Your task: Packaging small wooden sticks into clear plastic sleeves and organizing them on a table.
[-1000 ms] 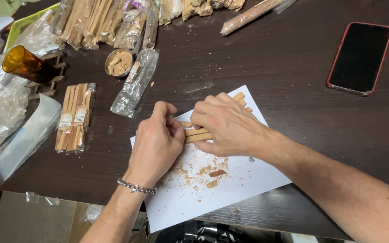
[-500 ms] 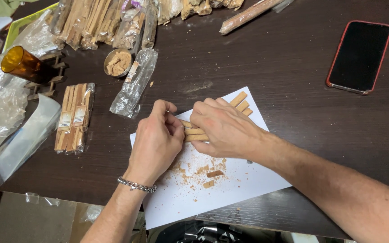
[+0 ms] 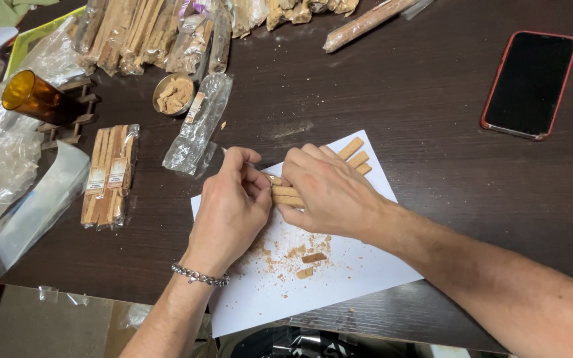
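My right hand (image 3: 329, 189) lies over a small bundle of light wooden sticks (image 3: 355, 158) and presses them onto a white paper sheet (image 3: 359, 265). Their far ends stick out past my knuckles. My left hand (image 3: 230, 209), with a metal bracelet at the wrist, pinches the near ends of the same sticks (image 3: 284, 192), and a thin metal tip pokes out above its fingers. Wood crumbs and two small chips (image 3: 303, 255) lie on the paper below my hands.
A red-cased phone (image 3: 529, 83) lies at the far right. A wrapped pack of sticks (image 3: 107, 174) and an emptied clear bag (image 3: 199, 126) lie left of the paper. Behind them are a small metal dish of chips (image 3: 174, 94), an amber glass (image 3: 34, 98) and several bagged stick bundles (image 3: 144, 33).
Both hands stay on the sticks with only slight shifts of fingers. The bundle has slid a little, so its far ends show more beyond my right hand.
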